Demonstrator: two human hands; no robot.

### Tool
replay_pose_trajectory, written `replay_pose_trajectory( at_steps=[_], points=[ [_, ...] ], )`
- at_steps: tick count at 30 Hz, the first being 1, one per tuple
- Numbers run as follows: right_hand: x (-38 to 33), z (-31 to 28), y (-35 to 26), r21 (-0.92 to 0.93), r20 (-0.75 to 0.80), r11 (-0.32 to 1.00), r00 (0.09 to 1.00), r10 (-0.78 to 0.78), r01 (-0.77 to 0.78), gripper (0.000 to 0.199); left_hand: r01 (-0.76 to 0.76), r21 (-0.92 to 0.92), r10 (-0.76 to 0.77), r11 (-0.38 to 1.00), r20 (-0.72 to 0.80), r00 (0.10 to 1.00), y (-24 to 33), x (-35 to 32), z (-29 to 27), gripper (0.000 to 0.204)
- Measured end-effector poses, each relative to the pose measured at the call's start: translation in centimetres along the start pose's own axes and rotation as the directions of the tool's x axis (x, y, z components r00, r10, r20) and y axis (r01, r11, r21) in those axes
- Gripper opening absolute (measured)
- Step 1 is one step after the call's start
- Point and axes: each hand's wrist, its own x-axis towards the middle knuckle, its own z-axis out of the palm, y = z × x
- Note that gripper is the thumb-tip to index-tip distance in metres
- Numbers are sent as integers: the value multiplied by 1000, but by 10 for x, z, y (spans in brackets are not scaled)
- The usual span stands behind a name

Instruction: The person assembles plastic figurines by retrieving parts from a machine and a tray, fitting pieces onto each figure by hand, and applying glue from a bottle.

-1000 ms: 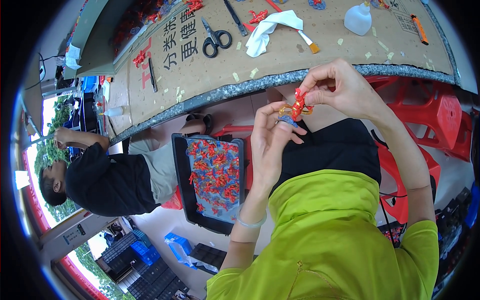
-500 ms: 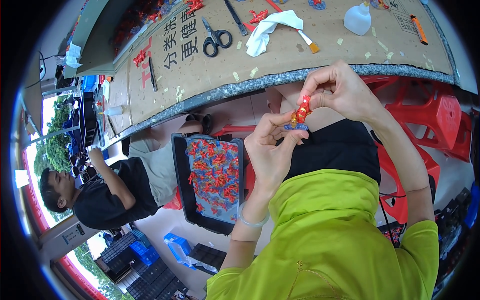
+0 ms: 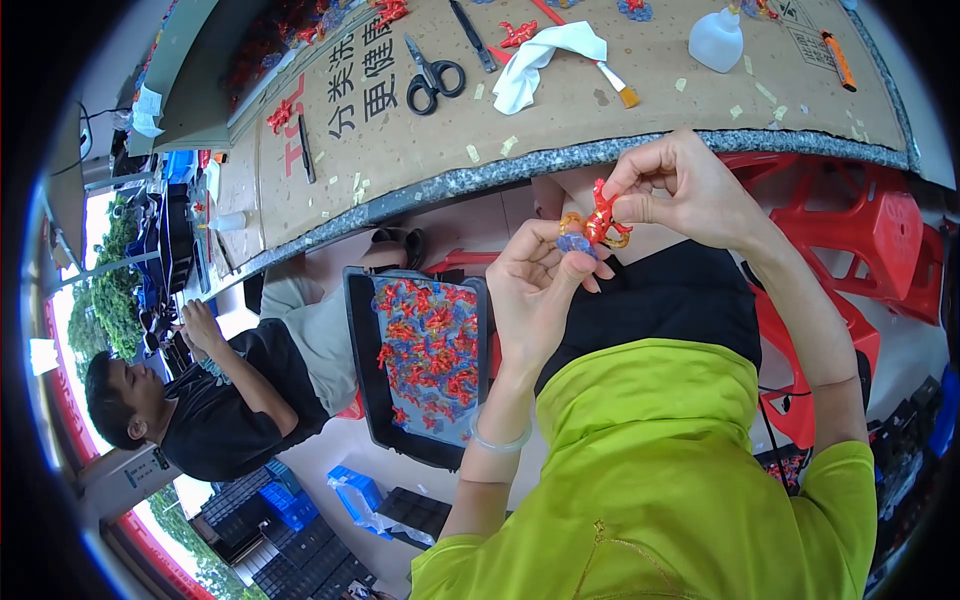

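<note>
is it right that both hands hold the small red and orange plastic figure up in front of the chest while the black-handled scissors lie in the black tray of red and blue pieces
Not quite. The head view shows the black-handled scissors lying on the brown cardboard-covered tabletop, not in the black tray of red and blue pieces. The rest stands: left hand and right hand hold the small red and orange plastic figure before the chest.

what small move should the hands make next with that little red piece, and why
Probably press the red figure down onto the blue-and-orange base. The right hand pinches the figure from above, the left hand props the base from below, and the two parts already touch. Whether they are fully seated cannot be told.
</note>
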Motion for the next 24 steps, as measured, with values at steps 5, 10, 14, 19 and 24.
replay_pose_trajectory(
  at_steps=[5, 10, 14, 19, 24],
  points=[
    [-3, 0, 4, 55, 4, 998, 1000, -4, 4, 16, 5, -6, -5, 1000, 13, 1000, -3, 0, -3, 30],
    [-6, 8, 5, 173, -79, 985, 997, 14, 0, 16, -58, -9, 57, 998, -25, 998, -4, 2, 3, 39],
    [-10, 25, 13, 255, -204, 960, 977, -66, 118, 14, -402, 384, 484, 831, -144, 863, -16, -2, 5, 56],
    [-18, 46, 31, 353, -414, 902, 906, -87, 247, 15, -409, 360, 500, 838, -208, 841, -20, -5, 11, 59],
    [-19, 45, 30, 284, -408, 923, 904, -130, 260, 12, -267, 110, 281, 957, -139, 950, -18, -3, -1, 45]
  ],
)
